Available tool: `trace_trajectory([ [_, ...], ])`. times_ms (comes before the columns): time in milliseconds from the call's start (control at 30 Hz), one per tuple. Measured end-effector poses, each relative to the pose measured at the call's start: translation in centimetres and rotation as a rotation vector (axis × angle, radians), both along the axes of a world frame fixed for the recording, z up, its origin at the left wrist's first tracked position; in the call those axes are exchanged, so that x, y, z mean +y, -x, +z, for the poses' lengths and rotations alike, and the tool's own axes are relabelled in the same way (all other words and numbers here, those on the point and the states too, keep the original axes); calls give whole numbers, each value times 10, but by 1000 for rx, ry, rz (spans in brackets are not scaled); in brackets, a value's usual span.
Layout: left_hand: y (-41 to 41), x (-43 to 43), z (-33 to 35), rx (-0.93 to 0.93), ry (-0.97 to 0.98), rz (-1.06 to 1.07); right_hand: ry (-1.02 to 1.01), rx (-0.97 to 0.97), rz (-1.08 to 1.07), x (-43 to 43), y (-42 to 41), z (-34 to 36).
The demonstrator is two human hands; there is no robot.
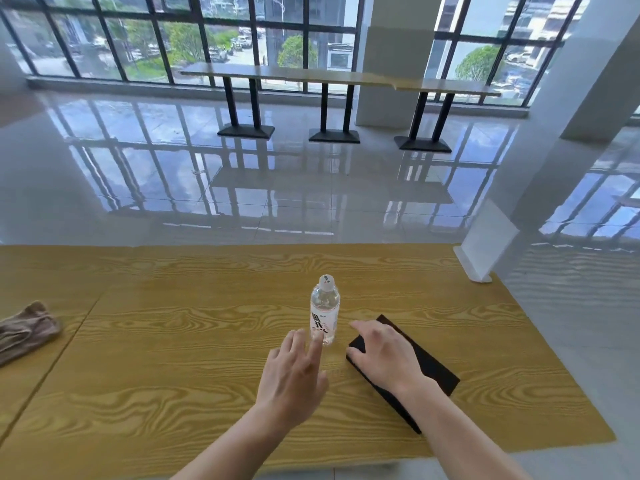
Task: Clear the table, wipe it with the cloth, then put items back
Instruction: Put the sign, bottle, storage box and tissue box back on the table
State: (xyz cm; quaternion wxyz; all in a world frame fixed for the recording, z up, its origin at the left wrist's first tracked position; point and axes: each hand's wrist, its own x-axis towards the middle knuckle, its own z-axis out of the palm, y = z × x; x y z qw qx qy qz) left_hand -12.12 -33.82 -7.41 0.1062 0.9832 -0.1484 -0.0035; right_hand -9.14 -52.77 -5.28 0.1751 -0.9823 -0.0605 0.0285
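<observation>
A clear water bottle (324, 310) with a white cap stands upright near the middle of the wooden table (173, 341). My left hand (292, 372) is spread open just in front of it, its fingertips reaching the bottle's base. To the right lies a flat black box (431, 362). My right hand (382, 355) lies on the box's near-left end, with the fingers bent down over its edge. A crumpled brown cloth (26, 332) sits on the table at the far left.
A white sign stand (485, 251) rises at the table's far right corner. Beyond the table is a glossy tiled floor, then a long wooden counter (339, 79) on black legs along the windows. A white pillar (394, 64) stands behind it.
</observation>
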Motion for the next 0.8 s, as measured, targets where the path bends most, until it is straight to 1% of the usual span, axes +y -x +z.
trace_trajectory([
  [233,14,76,5,-38,-21,49,38,0,54,77,13,12],
  [533,36,192,23,-77,-69,135,66,-50,128,203,27,31],
  [800,56,291,29,-92,-72,278,43,-54,241,309,33,42],
])
